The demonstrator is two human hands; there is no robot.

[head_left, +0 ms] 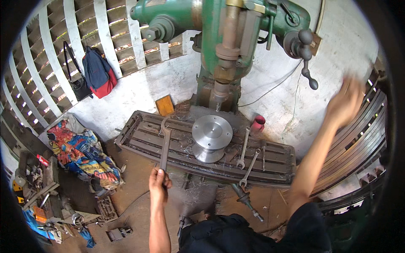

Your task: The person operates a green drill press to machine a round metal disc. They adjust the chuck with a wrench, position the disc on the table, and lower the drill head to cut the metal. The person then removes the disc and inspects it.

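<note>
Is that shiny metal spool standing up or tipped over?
Standing up. The shiny spool has its flat round face with small holes turned upward, and its lower rim sits on the slotted table.

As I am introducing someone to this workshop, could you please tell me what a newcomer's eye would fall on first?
Probably the big green drilling machine at top centre, then the shiny spool-shaped metal part standing on the slotted table beneath. The left grip holds a long wrench left of that part; brightly patterned cloth lies heaped at the left.
</note>
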